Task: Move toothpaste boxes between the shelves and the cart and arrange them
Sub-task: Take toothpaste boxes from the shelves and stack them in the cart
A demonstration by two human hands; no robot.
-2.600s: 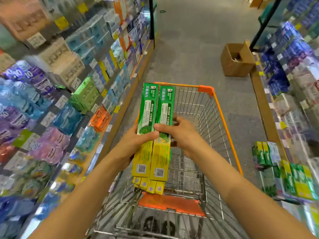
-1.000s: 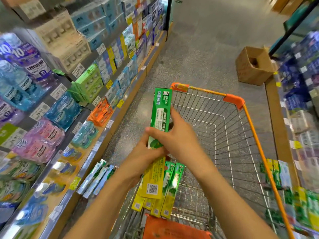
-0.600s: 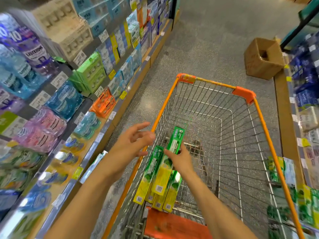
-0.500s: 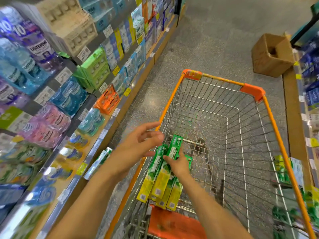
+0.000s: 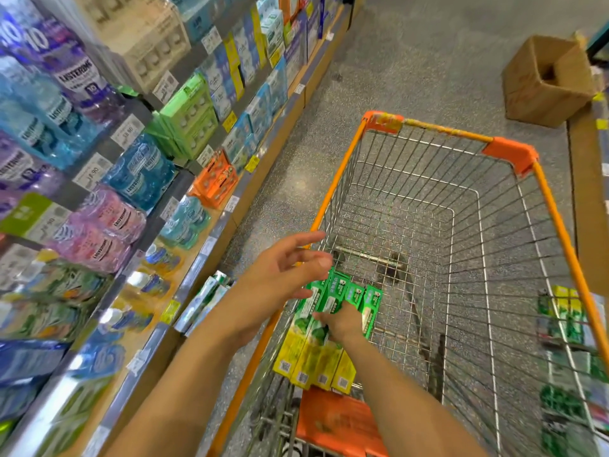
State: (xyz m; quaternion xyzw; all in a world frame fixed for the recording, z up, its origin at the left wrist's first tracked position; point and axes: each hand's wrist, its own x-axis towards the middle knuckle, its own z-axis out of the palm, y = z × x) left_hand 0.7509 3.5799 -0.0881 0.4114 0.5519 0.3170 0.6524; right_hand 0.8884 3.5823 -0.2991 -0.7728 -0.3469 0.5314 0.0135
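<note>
"LISTERINE" reads on the blue, purple and pink plastic mouthwash bottles (image 5: 66, 94) on the left shelves (image 5: 211, 232), and white price tags on the shelf rails show figures such as "18.90" and "19.90" (image 5: 127, 131). The print on the other packs is too small or blurred to read.

The green-and-yellow cardboard toothpaste boxes (image 5: 370, 301) lie flat, side by side in a row of about four, on the wire floor of the orange-rimmed metal shopping cart (image 5: 448, 131), in its near left corner against the left wall. Their green ends point toward the cart's far edge; their yellow ends, each with a small QR code, point toward the orange plastic seat flap (image 5: 333, 420) at the near edge.

The right hand (image 5: 342, 321) rests on top of the row around the middle of the boxes, fingers bent down onto them; whether this grip pinches a box or only presses cannot be told. The left hand (image 5: 283, 275) hovers over the cart's left rim just above the boxes' green ends, its grip spread and holding nothing.

The rest of the cart's floor shows only wire. A brown cardboard carton (image 5: 543, 84), top open, stands on the speckled grey floor (image 5: 412, 61) beyond the cart's far right corner. More green-and-yellow boxes (image 5: 566, 315) sit on the right-hand shelf.
</note>
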